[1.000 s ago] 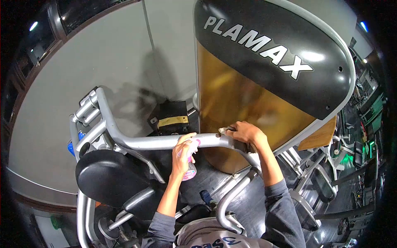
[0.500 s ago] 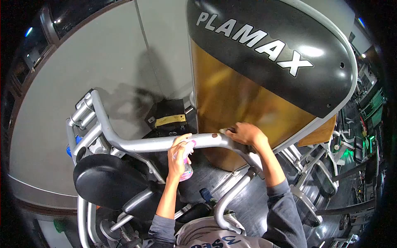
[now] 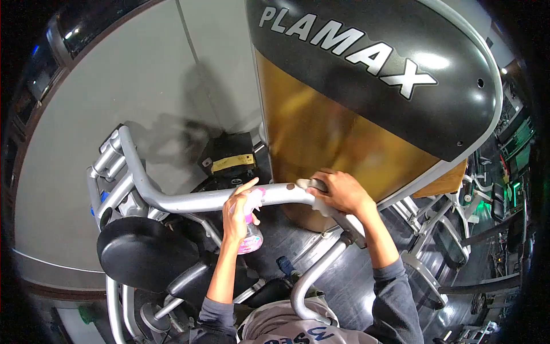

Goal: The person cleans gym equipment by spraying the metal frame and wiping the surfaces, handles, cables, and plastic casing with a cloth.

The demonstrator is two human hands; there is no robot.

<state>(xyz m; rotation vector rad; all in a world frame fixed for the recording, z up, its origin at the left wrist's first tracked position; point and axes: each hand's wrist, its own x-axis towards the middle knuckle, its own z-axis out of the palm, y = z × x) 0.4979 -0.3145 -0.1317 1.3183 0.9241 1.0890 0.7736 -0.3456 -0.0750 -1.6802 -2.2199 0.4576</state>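
Head view, logged from my remote station. Left hand, 7 o'clock of centre: fingers wrapped round a pink spray bottle, which hangs just below the grey bar. Right hand, 4 o'clock: fingers curled down on a pale cloth, pressed onto the bar's bend. Black PLAMAX shroud, 1 o'clock, with the amber panel beneath it. Black pad, 8 o'clock.

This is a gym: a weight machine marked PLAMAX, its grey metal bar, a black padded roller, and more exercise machines at the right edge.
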